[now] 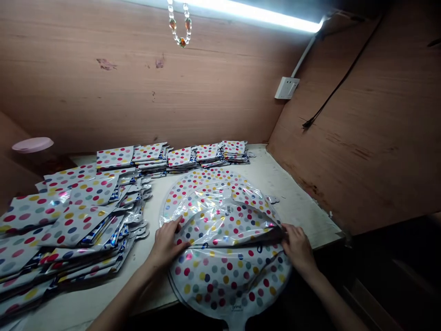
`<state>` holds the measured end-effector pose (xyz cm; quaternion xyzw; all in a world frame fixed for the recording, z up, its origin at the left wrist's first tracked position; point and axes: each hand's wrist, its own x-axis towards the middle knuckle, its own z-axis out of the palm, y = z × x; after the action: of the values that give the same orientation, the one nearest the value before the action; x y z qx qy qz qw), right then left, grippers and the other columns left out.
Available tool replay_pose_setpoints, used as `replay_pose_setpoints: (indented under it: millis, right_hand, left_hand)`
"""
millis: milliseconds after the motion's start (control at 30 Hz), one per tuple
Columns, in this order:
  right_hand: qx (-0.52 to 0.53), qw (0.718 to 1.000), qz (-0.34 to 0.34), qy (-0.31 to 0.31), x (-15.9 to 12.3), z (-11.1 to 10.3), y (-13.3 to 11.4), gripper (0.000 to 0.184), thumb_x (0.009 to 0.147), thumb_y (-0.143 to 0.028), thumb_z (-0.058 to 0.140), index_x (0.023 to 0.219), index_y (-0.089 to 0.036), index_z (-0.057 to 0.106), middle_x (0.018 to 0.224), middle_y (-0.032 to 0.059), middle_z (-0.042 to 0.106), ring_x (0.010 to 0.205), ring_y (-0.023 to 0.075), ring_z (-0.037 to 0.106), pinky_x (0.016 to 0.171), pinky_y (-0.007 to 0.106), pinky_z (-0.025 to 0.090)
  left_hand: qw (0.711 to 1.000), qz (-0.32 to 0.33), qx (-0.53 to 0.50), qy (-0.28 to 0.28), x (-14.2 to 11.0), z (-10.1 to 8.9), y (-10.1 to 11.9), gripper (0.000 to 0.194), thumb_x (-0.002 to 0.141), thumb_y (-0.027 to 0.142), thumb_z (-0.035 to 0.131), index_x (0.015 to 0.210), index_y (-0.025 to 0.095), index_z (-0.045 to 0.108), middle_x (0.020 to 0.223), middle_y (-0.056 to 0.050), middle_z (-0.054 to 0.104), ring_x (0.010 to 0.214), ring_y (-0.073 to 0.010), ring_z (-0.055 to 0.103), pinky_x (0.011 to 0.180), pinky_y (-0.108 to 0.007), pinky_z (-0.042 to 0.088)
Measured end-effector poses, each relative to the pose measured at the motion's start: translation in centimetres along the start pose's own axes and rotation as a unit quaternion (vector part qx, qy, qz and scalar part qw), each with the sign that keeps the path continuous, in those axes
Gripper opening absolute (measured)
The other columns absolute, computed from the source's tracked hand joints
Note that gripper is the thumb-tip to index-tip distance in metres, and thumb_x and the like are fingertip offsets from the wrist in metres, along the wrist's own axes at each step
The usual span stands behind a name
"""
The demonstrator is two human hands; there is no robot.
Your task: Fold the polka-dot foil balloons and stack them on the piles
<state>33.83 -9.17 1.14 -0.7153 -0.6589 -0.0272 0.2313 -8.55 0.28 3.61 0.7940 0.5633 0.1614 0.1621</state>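
Observation:
A flat, round foil balloon point(227, 271) with coloured polka dots lies at the table's front edge, its tail hanging toward me. Its upper part is bent over in a raised fold. My left hand point(168, 241) grips the fold's left edge between thumb and fingers. At the right edge, my right hand point(296, 243) pinches the same balloon, thumb underneath partly hidden. Beneath and behind it lie more flat dotted balloons point(203, 177), spread out on the table.
Folded dotted balloons point(79, 225) are heaped at the left, with several small stacks point(179, 158) along the back wall. A pink-lidded container point(32, 145) stands at far left. A wall socket point(287, 88), hanging cable point(339, 85), bead string point(182, 41) and lamp tube point(258, 13) are above the table point(296, 184).

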Motion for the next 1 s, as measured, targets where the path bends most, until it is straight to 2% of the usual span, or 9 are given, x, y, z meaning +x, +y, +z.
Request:
replay_pose_setpoints:
  millis: [67,200,367,567,700,767,867,933,1000]
  right_hand:
    - [-0.011,0.997,-0.047,0.058,-0.4,-0.3,0.8,0.025,0.08,-0.011,0.047,0.099,-0.02,0.061,0.094,0.0085,0.064,0.093,0.0267,0.056,0.085,0.043,0.046]
    - [0.014,0.981,-0.161,0.103,-0.3,-2.0,1.6,0.023,0.085,-0.011,0.047,0.096,-0.024,0.063,0.101,0.0073,0.066,0.098,0.024,0.056,0.088,0.041,0.045]
    - [-0.058,0.978,-0.15,0.134,0.1,-2.8,2.8,0.025,0.086,-0.01,0.048,0.097,-0.023,0.066,0.091,0.0073,0.067,0.092,0.0243,0.056,0.085,0.042,0.044]
    - [0.031,0.974,-0.222,0.002,0.2,-1.6,2.9,0.03,0.08,-0.012,0.052,0.106,-0.021,0.063,0.12,0.0107,0.06,0.113,0.0294,0.05,0.094,0.046,0.041]
    - [0.263,0.954,-0.079,-0.12,0.9,-1.2,2.4,0.016,0.086,-0.03,0.052,0.097,-0.022,0.061,0.096,0.0063,0.065,0.092,0.0224,0.061,0.08,0.034,0.05]
    - [0.346,0.923,0.032,-0.164,1.5,-1.1,2.0,0.022,0.087,-0.041,0.051,0.09,-0.021,0.06,0.086,0.0039,0.064,0.081,0.0205,0.061,0.071,0.03,0.05]
    - [0.416,0.878,0.114,-0.208,2.4,-0.7,1.3,0.03,0.084,-0.051,0.053,0.082,-0.021,0.057,0.082,0.0021,0.063,0.078,0.02,0.06,0.068,0.028,0.049]
    - [0.397,0.887,0.145,-0.189,2.8,-0.1,0.9,0.035,0.082,-0.055,0.051,0.074,-0.021,0.053,0.074,0.0011,0.061,0.073,0.0193,0.059,0.065,0.027,0.047]
    - [0.3,0.926,0.178,-0.143,3.0,0.7,0.7,0.039,0.083,-0.057,0.043,0.065,-0.022,0.049,0.064,0.0004,0.057,0.065,0.0184,0.056,0.06,0.027,0.043]
  left_hand:
    - [0.998,0.018,-0.014,-0.05,-0.1,-0.5,-1.1,0.062,0.07,0.049,0.07,0.122,0.022,0.052,0.103,-0.007,0.062,0.1,-0.028,0.057,0.088,-0.042,0.042]
    - [0.995,0.08,-0.019,-0.063,-0.5,-0.7,-1.9,0.034,0.07,0.049,0.07,0.091,0.023,0.065,0.109,-0.006,0.063,0.107,-0.0285,0.053,0.092,-0.042,0.039]
    - [0.991,0.124,-0.036,-0.021,-1.2,-0.2,-3.4,0.026,0.078,0.046,0.065,0.09,0.024,0.067,0.103,-0.006,0.068,0.102,-0.0261,0.058,0.094,-0.042,0.039]
    - [0.986,0.164,-0.032,-0.011,-1.7,-0.4,-4.2,0.021,0.084,0.043,0.06,0.092,0.025,0.066,0.098,-0.003,0.07,0.097,-0.0235,0.062,0.095,-0.04,0.038]
    - [0.992,0.097,-0.072,-0.027,-1.2,-0.8,-3.0,0.024,0.091,0.041,0.046,0.088,0.023,0.061,0.085,-0.001,0.069,0.083,-0.0197,0.063,0.085,-0.034,0.044]
    - [0.995,0.012,-0.098,-0.013,-0.8,-0.8,-2.2,0.03,0.091,0.045,0.042,0.082,0.021,0.057,0.077,-0.001,0.066,0.073,-0.0191,0.062,0.069,-0.028,0.046]
    - [0.991,-0.08,-0.106,0.003,0.0,-0.4,-1.0,0.032,0.09,0.05,0.041,0.081,0.022,0.054,0.073,0.0,0.065,0.067,-0.0189,0.062,0.06,-0.026,0.043]
    - [0.991,-0.109,-0.083,0.012,0.4,-0.2,-0.4,0.029,0.09,0.049,0.042,0.086,0.023,0.055,0.079,0.0,0.068,0.073,-0.0201,0.064,0.062,-0.026,0.043]
    - [0.991,-0.127,-0.039,0.016,0.8,0.0,0.0,0.027,0.091,0.046,0.04,0.091,0.023,0.055,0.082,-0.001,0.069,0.078,-0.0218,0.065,0.065,-0.026,0.044]
